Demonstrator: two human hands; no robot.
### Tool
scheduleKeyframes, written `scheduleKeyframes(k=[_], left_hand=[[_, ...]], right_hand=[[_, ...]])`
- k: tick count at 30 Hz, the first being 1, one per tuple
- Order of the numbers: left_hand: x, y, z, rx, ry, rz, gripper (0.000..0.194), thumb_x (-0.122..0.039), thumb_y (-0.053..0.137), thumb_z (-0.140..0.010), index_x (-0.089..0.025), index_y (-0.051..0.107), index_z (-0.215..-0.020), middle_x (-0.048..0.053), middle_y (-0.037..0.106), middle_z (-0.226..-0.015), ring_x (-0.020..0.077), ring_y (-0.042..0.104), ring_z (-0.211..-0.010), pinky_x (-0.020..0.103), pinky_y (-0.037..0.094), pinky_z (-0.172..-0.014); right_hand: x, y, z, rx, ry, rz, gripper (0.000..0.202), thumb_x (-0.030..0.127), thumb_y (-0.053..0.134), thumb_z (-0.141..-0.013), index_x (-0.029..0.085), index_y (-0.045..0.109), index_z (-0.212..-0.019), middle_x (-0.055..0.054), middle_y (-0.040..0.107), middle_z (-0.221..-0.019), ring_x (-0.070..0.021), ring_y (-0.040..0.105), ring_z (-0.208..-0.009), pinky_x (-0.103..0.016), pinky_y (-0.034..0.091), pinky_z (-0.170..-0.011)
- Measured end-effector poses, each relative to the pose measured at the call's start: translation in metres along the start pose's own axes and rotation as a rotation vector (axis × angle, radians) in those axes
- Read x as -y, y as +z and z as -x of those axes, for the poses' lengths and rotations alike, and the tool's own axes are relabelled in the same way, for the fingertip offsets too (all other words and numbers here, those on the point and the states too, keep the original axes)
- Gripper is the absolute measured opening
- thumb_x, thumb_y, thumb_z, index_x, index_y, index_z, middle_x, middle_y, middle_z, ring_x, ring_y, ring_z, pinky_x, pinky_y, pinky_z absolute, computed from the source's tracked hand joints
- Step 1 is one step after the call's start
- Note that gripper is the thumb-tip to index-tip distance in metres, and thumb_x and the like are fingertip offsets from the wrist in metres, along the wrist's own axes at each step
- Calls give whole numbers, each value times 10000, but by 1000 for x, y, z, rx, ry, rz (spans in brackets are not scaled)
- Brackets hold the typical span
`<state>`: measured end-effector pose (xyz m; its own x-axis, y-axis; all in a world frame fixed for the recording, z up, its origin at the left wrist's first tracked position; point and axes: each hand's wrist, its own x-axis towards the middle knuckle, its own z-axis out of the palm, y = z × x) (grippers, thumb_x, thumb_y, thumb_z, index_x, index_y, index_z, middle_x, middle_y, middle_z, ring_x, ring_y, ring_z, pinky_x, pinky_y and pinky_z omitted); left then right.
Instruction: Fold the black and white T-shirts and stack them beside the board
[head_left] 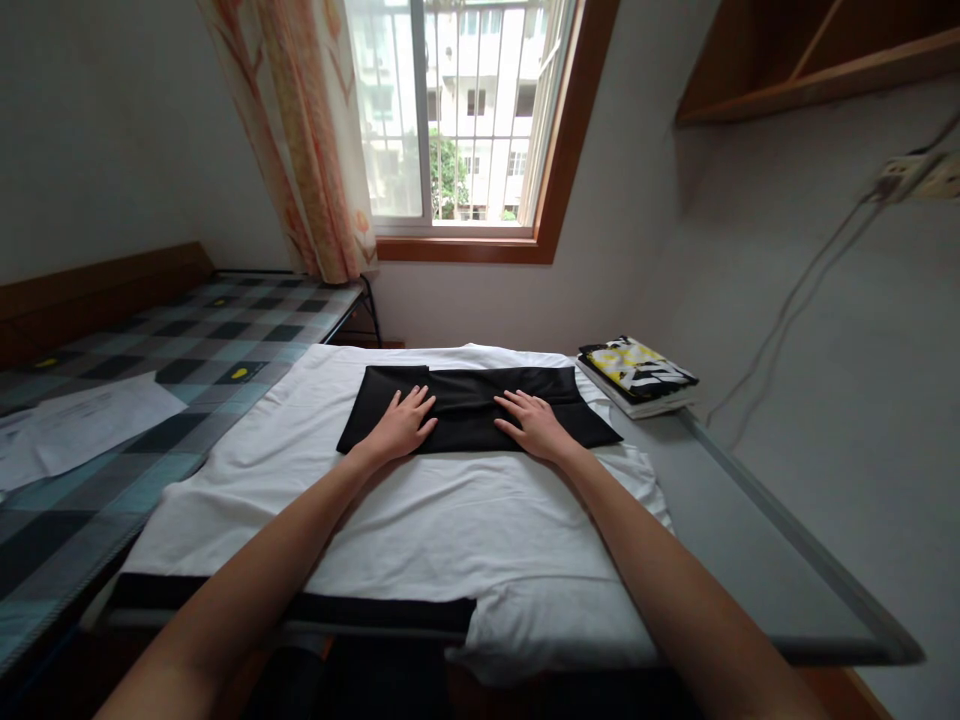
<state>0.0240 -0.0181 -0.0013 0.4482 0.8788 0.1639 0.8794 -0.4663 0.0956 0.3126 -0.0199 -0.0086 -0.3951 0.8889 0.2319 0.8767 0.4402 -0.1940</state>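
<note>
A black piece of cloth, folded into a long flat strip (465, 410), lies across a white T-shirt (442, 530) spread over the table. My left hand (401, 420) rests flat on the left part of the black cloth, fingers spread. On its right part lies my right hand (532, 422), also flat with the fingers apart. Neither hand grips anything. A black band (382, 612) runs along the white shirt's near edge, and part of the white fabric hangs over the table's front. My forearms cover some of the shirt.
The grey table (750, 540) shows at the right, with a folded patterned cloth (637, 368) on a book or stack (637, 405) at its back. Left stands a bed with a checked cover (247, 320) and papers (90, 425). A shelf (817, 85) juts out overhead at right.
</note>
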Motion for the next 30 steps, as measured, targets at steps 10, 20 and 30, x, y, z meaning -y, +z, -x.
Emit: scheduleKeyframes(k=[10,20,30], left_hand=[[-4,-3,2,-29,-18,47,576,-366,388,-944,-111,364,-1461,150,365,-1523,246,275,-1439,481,188,-1179],[-4,-2,2,-45,-12,23,519,-376,402,-946,-139,469,-1402,142,382,-1516,258,309,-1424,485,205,-1171],[9,-7,-3,-65,-12,173,523,-441,343,-973,-170,466,-1404,104,423,-1498,217,351,-1405,429,258,-1163]], right_hand=[[1,0,0,2,3,-1,537,498,414,-952,249,478,-1423,-83,428,-1498,-267,328,-1407,-473,269,-1127],[0,0,0,0,1,2,536,499,418,-953,250,477,-1424,-81,431,-1496,-264,330,-1407,-463,271,-1127],[0,0,0,4,2,0,534,497,418,-955,251,473,-1426,-80,429,-1497,-267,333,-1405,-474,271,-1126]])
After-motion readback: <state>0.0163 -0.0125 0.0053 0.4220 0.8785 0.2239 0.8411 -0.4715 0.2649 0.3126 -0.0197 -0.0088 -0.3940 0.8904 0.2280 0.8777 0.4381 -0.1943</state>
